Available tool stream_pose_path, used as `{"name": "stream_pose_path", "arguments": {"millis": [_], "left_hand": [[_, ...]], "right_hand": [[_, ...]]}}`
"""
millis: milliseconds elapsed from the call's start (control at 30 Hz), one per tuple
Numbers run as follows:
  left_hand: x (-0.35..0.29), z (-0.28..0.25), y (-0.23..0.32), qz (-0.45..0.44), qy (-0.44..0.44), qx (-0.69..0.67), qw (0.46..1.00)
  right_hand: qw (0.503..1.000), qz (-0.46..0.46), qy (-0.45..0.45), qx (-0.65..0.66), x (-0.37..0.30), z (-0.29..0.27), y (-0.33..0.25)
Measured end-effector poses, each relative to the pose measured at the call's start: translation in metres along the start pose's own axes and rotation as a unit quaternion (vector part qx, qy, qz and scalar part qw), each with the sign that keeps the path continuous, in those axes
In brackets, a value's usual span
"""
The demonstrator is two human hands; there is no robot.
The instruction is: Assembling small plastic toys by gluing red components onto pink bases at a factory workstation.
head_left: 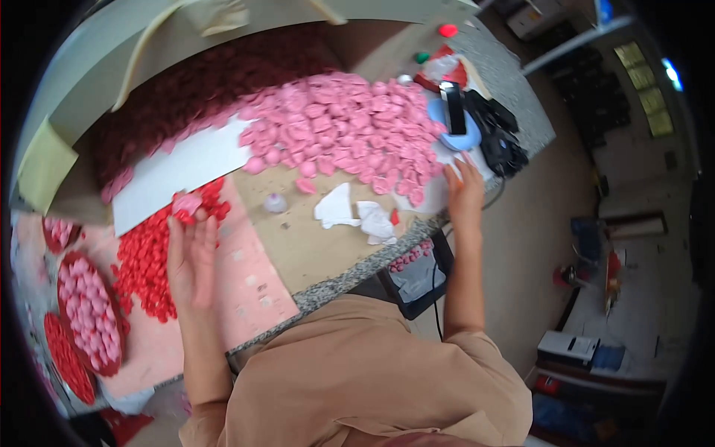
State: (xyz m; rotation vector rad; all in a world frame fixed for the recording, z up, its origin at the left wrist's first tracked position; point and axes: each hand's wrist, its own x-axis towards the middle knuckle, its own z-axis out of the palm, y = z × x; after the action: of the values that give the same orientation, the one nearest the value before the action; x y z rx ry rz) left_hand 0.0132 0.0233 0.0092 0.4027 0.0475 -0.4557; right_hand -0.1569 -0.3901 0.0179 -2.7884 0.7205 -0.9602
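Observation:
My left hand (192, 261) is palm up over a pile of small red pieces (145, 261). Its thumb and fingertips pinch a small pink and red piece (187, 203), cupped like a petal. To the right, my right hand (465, 190) has its fingers apart and holds nothing that I can see. It is beside a light blue round object (460, 135) with a black-faced device (452, 108) on top. A large heap of pink cupped pieces (342, 127) spreads across the table between the hands and beyond them.
Crumpled white scraps (335, 206) and a small translucent piece (275, 203) lie near the granite edge (350, 279). Oval red trays (115, 357) hold pink and red pieces at left. A black bin (417, 279) stands below the edge. A dark cabled object (506, 153) sits at right.

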Motion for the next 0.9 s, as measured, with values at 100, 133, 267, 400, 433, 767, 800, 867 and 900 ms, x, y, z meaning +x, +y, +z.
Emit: {"name": "stream_pose_path", "arguments": {"millis": [100, 133, 267, 400, 433, 767, 800, 867, 900], "left_hand": [[0.006, 0.001, -0.005, -0.011, 0.018, 0.002, 1.0], [0.005, 0.004, -0.006, -0.008, 0.023, 0.011, 1.0], [0.003, 0.006, -0.004, 0.017, 0.05, 0.035, 0.998], [0.001, 0.005, -0.003, -0.003, 0.068, 0.042, 0.997], [0.001, 0.004, -0.001, -0.003, 0.073, 0.038, 0.997], [0.001, 0.004, 0.009, 0.004, 0.06, 0.009, 0.998], [0.0, 0.006, 0.01, 0.004, 0.061, 0.006, 0.998], [-0.002, 0.01, 0.012, 0.006, 0.056, 0.008, 0.998], [-0.002, 0.01, 0.013, 0.006, 0.057, 0.007, 0.998]], "right_hand": [[0.996, 0.058, -0.065, -0.031, -0.012, 0.004, 0.039], [0.997, 0.033, -0.059, -0.042, -0.012, 0.006, 0.047], [0.976, 0.146, -0.002, 0.159, -0.003, 0.007, 0.014], [0.934, 0.113, -0.082, 0.329, 0.01, -0.01, -0.115], [0.927, 0.079, -0.149, 0.336, 0.01, -0.007, -0.133], [0.923, -0.058, -0.241, 0.293, 0.023, 0.01, -0.225], [0.924, -0.06, -0.242, 0.291, 0.023, 0.01, -0.227], [0.928, -0.067, -0.225, 0.288, 0.023, 0.011, -0.231], [0.928, -0.067, -0.226, 0.287, 0.023, 0.011, -0.231]]}}
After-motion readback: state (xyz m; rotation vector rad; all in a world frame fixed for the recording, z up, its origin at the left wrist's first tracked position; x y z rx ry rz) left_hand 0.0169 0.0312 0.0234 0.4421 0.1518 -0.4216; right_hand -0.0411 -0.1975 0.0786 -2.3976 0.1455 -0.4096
